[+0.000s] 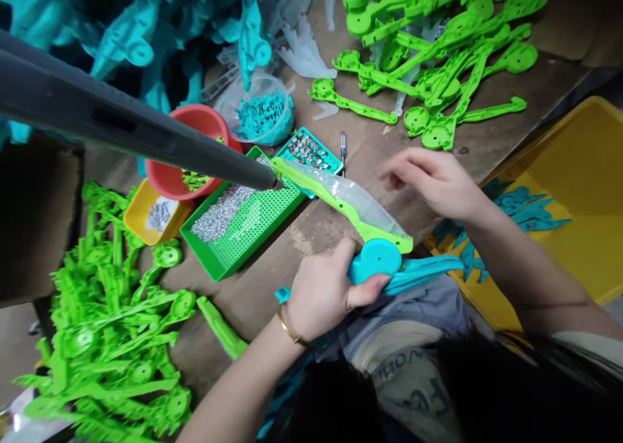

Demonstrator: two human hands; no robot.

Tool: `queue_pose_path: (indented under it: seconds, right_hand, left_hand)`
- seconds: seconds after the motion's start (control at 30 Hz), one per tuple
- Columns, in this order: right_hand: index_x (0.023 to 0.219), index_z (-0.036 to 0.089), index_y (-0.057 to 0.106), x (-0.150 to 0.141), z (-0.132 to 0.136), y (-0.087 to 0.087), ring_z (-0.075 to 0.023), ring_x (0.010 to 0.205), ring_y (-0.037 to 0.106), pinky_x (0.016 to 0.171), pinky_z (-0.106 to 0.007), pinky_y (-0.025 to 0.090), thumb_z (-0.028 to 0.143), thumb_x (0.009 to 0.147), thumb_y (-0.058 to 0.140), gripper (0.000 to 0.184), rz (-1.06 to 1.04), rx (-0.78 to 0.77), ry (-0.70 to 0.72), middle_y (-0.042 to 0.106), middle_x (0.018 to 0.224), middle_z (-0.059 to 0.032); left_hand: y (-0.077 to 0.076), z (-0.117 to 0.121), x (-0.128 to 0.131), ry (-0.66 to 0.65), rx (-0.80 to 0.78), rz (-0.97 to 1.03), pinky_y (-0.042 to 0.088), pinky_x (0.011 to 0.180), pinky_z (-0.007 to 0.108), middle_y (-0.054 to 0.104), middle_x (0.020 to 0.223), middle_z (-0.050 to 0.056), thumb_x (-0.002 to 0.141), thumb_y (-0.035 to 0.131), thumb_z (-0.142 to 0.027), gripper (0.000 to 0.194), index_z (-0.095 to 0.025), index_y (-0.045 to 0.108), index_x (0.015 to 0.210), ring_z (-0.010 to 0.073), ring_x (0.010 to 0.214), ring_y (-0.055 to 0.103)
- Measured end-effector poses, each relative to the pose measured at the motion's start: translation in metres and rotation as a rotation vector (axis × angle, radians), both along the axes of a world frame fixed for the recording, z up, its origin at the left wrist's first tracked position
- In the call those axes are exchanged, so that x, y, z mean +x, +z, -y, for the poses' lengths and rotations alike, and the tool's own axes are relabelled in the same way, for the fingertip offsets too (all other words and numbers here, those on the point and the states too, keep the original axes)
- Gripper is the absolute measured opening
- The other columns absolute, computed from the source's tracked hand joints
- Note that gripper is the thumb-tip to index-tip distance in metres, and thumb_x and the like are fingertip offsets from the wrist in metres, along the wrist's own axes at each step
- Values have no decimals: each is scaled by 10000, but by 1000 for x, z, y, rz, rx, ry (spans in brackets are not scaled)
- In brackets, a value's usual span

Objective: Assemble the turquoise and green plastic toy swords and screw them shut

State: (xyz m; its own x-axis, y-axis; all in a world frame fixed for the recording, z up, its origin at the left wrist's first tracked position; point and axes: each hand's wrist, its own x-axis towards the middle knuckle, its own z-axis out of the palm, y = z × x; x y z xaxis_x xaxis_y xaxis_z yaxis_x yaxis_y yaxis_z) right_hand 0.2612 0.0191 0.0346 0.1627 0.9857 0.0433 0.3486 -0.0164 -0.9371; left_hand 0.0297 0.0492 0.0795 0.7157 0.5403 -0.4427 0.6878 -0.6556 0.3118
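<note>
My left hand (318, 287) is closed round a turquoise plastic piece with a round hub (381, 259), thumb pressed near the hub. Joined to it is a lime-green arm (335, 203) carrying a clear plastic blade (363, 203), which points up and to the left. Over the bench to the right, apart from that assembly, my right hand (433, 180) has its fingers curled together; whatever they may hold is hidden. A dark grey powered screwdriver (185, 151) slants in from the left, its tip close to the far end of the green arm.
A green perforated tray (263, 229) holds small screws. Around it stand a turquoise tray (335, 161) of metal discs, a red bowl (168, 167), a yellow tub (134, 216) and a clear tub (287, 115). Green parts (107, 326) lie piled; a yellow crate (584, 216) stands right.
</note>
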Motion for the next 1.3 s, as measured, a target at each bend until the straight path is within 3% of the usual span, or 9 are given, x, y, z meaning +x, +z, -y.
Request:
queue_pose_path:
  seconds: [0.1,0.2,0.5,0.63,0.87,1.0,1.13,1.2,1.3]
  right_hand:
    - [818,191,708,-2,49,13,-167,936,647,842,-305,525,567,931,470,459,-239,24,245,668,1029,-78]
    - [963,210,753,-5,73,11,-190,1049,613,902,-321,517,564,829,634,397,-227,54,381,579,1199,-104]
    - [1006,207,672,-23,74,1,-140,973,589,818,-238,523,442,788,740,328,-49,-5,334,542,1089,-69]
    - [1001,202,658,-26,73,0,-131,935,592,803,-226,521,444,789,740,332,-50,81,317,559,1044,-62]
    - [980,213,685,-22,73,-2,-135,933,613,794,-238,513,489,810,705,325,-59,-36,407,575,1087,-62]
    - [1082,227,636,-28,81,-9,-112,751,624,622,-203,492,591,775,693,480,-271,-153,238,645,907,-15]
    - [864,200,603,-47,78,-26,-54,497,489,457,-172,384,494,892,599,296,-451,-286,-110,576,639,43]
    - [787,198,564,-57,72,-35,-43,445,430,411,-167,335,506,870,626,324,-582,-280,-237,534,567,61]
    - [915,215,574,-65,63,-43,-53,427,440,381,-171,332,600,802,658,410,-826,-282,-307,542,570,73]
  left_hand:
    - [1,-2,-5,34,22,27,350,498,283,621,600,3,834,429,-734,544,-224,574,955,232,560,635]
    - [-2,-4,-6,48,19,22,343,488,277,596,565,-13,834,445,-718,517,-231,578,942,218,534,621]
    - [-6,-4,-10,-8,125,187,348,449,285,591,547,9,881,246,-775,661,-206,582,884,200,464,578]
    - [-1,-3,-12,-32,174,246,356,423,267,574,524,-6,899,264,-750,617,-209,553,823,167,421,549]
    - [-2,-6,-12,-75,209,315,371,408,252,582,523,4,926,323,-694,583,-179,577,826,149,413,541]
    - [-9,-9,-16,-48,242,314,382,425,250,603,549,15,913,325,-716,644,-145,620,949,159,433,562]
    - [-22,-13,-15,22,262,214,363,448,252,646,630,26,885,316,-759,776,-171,516,1350,179,470,580]
    - [-27,-17,-12,66,209,148,362,470,249,654,662,23,871,361,-761,789,-222,436,1443,173,476,571]
    - [-31,-25,-7,148,96,145,388,514,245,683,737,23,858,433,-734,768,-261,416,1463,164,513,581]
